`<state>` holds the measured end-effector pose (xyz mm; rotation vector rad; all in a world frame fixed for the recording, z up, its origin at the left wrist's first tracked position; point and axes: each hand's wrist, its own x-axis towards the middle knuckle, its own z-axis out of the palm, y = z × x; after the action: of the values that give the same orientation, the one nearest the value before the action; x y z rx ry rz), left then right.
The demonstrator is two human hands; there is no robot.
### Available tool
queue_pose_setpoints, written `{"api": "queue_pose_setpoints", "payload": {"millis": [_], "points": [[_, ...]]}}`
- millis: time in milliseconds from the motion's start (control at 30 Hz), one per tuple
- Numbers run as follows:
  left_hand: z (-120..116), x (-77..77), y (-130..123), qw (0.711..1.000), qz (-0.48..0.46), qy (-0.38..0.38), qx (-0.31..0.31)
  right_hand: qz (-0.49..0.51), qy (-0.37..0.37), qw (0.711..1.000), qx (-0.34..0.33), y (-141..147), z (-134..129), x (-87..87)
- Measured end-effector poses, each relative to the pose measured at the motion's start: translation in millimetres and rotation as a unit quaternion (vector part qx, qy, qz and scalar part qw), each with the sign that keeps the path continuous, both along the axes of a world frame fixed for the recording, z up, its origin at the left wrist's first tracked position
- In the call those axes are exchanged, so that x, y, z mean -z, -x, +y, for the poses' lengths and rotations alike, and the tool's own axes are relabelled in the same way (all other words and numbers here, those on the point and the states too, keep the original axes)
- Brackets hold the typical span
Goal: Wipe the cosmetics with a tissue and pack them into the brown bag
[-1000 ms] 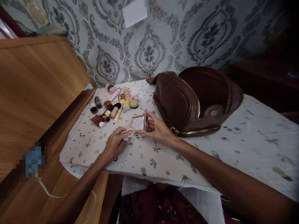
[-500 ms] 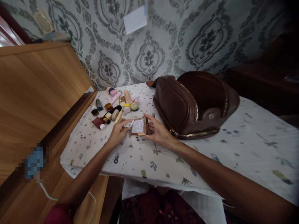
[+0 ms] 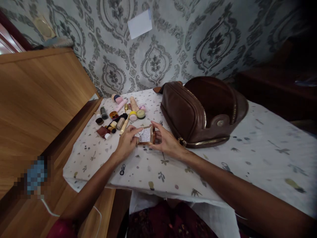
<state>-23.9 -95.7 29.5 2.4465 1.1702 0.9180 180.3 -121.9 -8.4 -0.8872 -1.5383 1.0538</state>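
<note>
A small square case [image 3: 146, 136] with a glittery silver face and a gold-coloured rim is held over the patterned white cloth. My right hand [image 3: 165, 138] grips its right side, thumb and fingers on opposite edges. Pinched in my left hand [image 3: 128, 141] is a small white wipe [image 3: 139, 134], which lies against the left part of the glittery face. Just beyond my left hand are a cream-coloured tube [image 3: 124, 126] and a beige bottle [image 3: 121, 123].
An open brown leather bag [image 3: 193, 112] stands right of my hands. Several cosmetics, among them a yellow-rimmed jar [image 3: 133, 115] and a dark red pouch [image 3: 102, 131], lie at the back left. A wooden panel [image 3: 44, 89] rises on the left.
My left hand has moved a little to the right, and the white wipe now covers more of the glittery face. My right hand keeps its grip. The whole view has shifted slightly.
</note>
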Motion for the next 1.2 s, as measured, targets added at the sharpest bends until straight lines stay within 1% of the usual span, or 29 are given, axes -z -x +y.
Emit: {"api": "queue_pose_setpoints", "payload": {"millis": [133,233,300,367,467,533,667,733,800,867,1033,1100,1200], "points": [[-11,-10.7,-15,0.996,0.068,-0.053,0.021,-0.021,-0.018,1.0,0.014,0,0,-0.4],[-15,-14.1,-24,0.991,0.103,-0.083,0.037,-0.039,-0.021,0.999,0.023,-1,0,0.1],[-16,-15.0,-26,0.989,0.116,-0.09,0.036,-0.045,-0.014,0.999,0.024,-1,0,-0.3],[-15,-14.9,-23,0.989,0.117,-0.083,0.027,-0.039,-0.009,0.999,0.021,-1,-1,-1.5],[-12,-11.6,-12,0.993,0.104,-0.056,0.0,-0.016,-0.002,1.0,0.011,-1,-2,-3.0],[-11,-7.0,-1,0.996,0.086,-0.034,-0.016,-0.003,0.003,1.0,0.005,-1,-2,-3.2],[-15,3.7,16,0.998,0.066,-0.003,-0.023,-0.001,0.001,1.0,0.0,0,1,-1.6],[-18,6.6,18,0.997,0.069,-0.006,-0.035,-0.003,0.0,1.0,0.003,0,2,-0.4],[-23,6.2,14,0.996,0.075,-0.02,-0.041,-0.004,0.002,1.0,0.007,1,2,0.5],[-27,2.7,6,0.995,0.084,-0.041,-0.026,-0.007,0.003,1.0,0.009,1,1,0.9],[-38,-8.1,-14,0.988,0.109,-0.101,0.043,-0.031,-0.005,0.999,0.012,0,-2,-0.6],[-42,-8.2,-14,0.984,0.119,-0.116,0.06,-0.019,-0.001,1.0,0.009,0,-2,-1.5],[-44,-1.8,-4,0.983,0.115,-0.114,0.086,0.016,0.037,0.999,-0.006,0,0,-0.7]]}}
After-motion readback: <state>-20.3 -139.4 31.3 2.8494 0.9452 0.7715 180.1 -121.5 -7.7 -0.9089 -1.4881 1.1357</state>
